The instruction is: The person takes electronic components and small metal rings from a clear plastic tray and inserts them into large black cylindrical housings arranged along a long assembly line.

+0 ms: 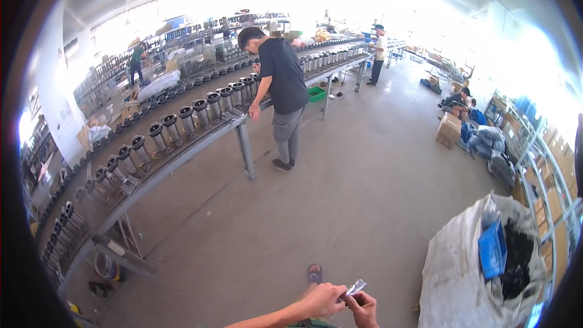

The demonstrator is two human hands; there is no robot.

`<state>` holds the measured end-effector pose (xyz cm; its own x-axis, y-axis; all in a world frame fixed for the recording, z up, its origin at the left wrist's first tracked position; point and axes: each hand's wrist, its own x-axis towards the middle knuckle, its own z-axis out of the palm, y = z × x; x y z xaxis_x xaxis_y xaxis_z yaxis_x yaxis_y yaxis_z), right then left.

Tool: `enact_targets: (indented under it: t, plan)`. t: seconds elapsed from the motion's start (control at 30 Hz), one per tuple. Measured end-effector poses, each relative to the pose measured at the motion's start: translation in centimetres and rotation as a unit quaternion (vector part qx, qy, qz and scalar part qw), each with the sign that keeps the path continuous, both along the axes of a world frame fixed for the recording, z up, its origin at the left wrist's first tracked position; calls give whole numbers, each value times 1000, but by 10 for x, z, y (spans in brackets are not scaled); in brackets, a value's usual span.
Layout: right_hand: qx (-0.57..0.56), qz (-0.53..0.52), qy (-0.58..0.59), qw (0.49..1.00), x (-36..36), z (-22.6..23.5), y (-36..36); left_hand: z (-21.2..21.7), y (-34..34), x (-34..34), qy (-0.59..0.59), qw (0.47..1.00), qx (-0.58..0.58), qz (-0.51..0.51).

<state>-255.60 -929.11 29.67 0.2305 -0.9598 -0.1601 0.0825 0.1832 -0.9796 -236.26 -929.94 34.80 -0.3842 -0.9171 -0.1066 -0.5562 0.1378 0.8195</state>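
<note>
Packet [358,286]: sm., narrow, shiny silvery, btm ctr of frame. L hand [323,300] & R hand [363,310]: fingers clamped on its lower end.

Small silvery packet [357,287] (shiny, contents unclear), slanting up rightward from between fingers [365,299].

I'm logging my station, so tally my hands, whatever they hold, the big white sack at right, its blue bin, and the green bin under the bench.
Hands (left hand, right hand): 2
Silvery packet: 1
White sack: 1
Blue bin: 1
Green bin: 1
Total: 6
</note>
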Motion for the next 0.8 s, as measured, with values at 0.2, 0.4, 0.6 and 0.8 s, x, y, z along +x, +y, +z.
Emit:
enact_targets:
  t: [0.2,0.4,0.6,0.8]
  plan:
    - [-17,-27,15,999,28,20,-246,-12,-261,16,21,999,40,-11]
    - [-13,-100,-15,995,5,16,-467,25,-512,3,31,993,67,-88]
    - [-10,-102,-8,995,7,-16,-705,-8,-755,8,48,989,90,-108]
    - [-8,-32,7,999,23,-6,-955,12,-973,33,77,987,139,-9]
